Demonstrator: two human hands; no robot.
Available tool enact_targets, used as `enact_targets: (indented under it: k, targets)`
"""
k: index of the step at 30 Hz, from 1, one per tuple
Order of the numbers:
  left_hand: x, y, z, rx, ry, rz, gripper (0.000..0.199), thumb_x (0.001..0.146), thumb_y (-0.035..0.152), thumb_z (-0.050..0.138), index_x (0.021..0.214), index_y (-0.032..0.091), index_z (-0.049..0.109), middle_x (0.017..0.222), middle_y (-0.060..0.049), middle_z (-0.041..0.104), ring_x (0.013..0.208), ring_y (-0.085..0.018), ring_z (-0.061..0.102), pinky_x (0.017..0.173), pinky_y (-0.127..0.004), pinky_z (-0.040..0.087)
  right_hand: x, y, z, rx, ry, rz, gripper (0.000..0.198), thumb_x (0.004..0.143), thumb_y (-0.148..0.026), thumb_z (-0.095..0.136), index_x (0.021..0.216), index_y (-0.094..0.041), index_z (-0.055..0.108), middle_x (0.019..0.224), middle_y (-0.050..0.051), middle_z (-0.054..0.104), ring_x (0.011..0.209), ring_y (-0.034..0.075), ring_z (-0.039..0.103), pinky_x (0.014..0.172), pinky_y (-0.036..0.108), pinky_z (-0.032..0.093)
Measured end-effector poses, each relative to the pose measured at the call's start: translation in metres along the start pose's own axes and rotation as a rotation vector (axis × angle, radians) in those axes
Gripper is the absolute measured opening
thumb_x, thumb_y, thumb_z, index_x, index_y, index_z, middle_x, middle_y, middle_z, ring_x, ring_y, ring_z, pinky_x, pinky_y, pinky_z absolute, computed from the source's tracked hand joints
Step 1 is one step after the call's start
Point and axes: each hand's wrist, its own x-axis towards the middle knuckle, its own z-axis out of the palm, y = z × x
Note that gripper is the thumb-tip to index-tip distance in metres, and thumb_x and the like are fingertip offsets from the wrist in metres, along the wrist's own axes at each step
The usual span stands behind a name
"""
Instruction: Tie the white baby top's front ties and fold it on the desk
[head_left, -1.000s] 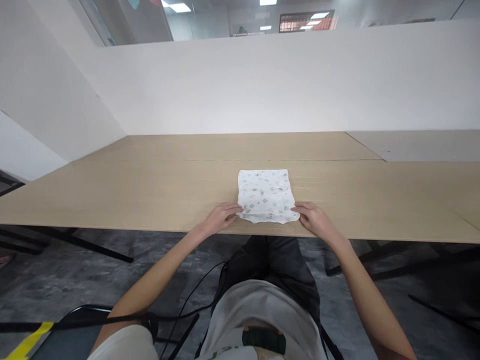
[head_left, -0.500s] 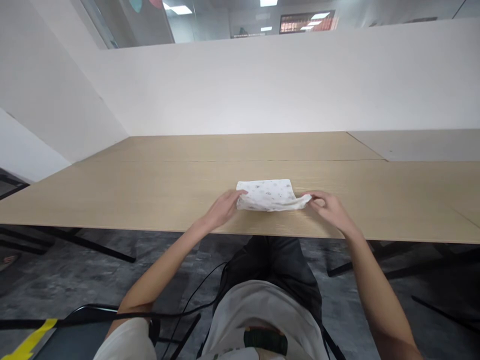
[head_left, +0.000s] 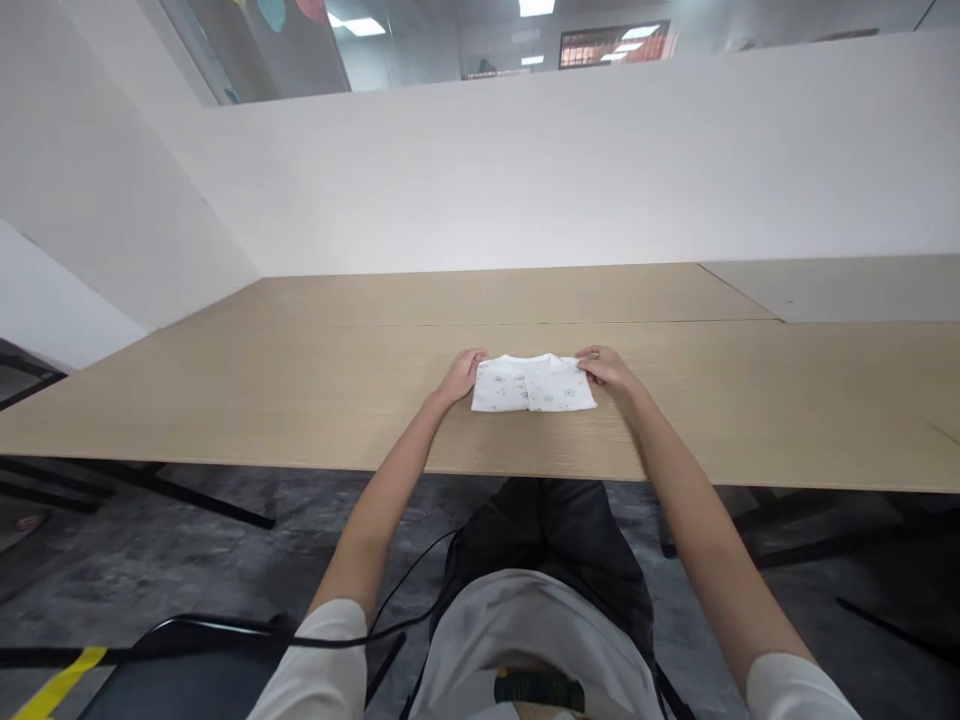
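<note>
A folded white cloth (head_left: pixel 534 385) with small scattered prints lies flat on the wooden table in front of me. It looks like a small garment, with a slightly curved upper edge and a crease down its middle. My left hand (head_left: pixel 460 376) is at its upper left corner, fingertips closed on the edge. At the upper right corner my right hand (head_left: pixel 606 369) pinches the fabric between thumb and fingers. Both forearms reach over the table's front edge.
The light wooden table (head_left: pixel 300 390) runs wide to both sides and back to a white wall (head_left: pixel 480 180). A black cable (head_left: pixel 420 610) crosses below on my left, near a dark chair (head_left: pixel 187 670). Black table legs (head_left: pixel 202 500) stand underneath.
The loose front edge has been folded away, so the cloth now lies as a neat rectangle. Both hands have moved from its near side to its far corners, the right one inward.
</note>
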Motion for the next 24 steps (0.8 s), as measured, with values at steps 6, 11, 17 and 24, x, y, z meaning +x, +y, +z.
enact_targets:
  k: [6,11,17,24]
  targets:
    - [0.0,0.006,0.002,0.004,0.146,0.039,0.033,0.095,0.025,0.031,0.112,0.015,0.057,0.114,-0.012,0.06,0.112,-0.019,0.053,0.101,-0.038,0.041,0.001,0.006,-0.002,0.133,0.079,-0.034,0.035,0.074,-0.015,0.055,0.108,-0.013,0.058,0.051,-0.003,0.051,0.041,0.01,0.043,0.041,0.021,0.032]
    - [0.0,0.006,0.007,0.088,0.09,-0.016,0.031,0.092,0.021,0.034,0.113,0.015,0.057,0.113,-0.012,0.056,0.108,-0.02,0.055,0.098,-0.037,0.044,0.007,0.013,0.001,-0.109,0.187,-0.095,0.034,0.071,-0.021,0.059,0.104,-0.014,0.062,0.059,0.0,0.057,0.053,0.014,0.052,0.053,0.025,0.04]
    - [-0.003,-0.001,0.002,0.207,0.132,-0.211,0.028,0.089,0.026,0.046,0.112,0.017,0.059,0.113,-0.012,0.056,0.101,-0.023,0.058,0.09,-0.036,0.047,0.003,0.018,-0.002,-0.417,0.368,-0.113,0.023,0.079,-0.031,0.057,0.091,-0.014,0.068,0.083,0.01,0.069,0.076,0.021,0.061,0.068,0.03,0.044]
    - [-0.001,-0.006,0.0,0.109,0.049,-0.203,0.038,0.093,0.036,0.036,0.093,0.015,0.068,0.099,-0.012,0.068,0.097,-0.023,0.059,0.091,-0.038,0.045,-0.002,0.014,0.004,-0.376,0.359,-0.167,0.028,0.088,-0.035,0.051,0.09,-0.014,0.069,0.091,0.014,0.07,0.084,0.023,0.063,0.076,0.032,0.046]
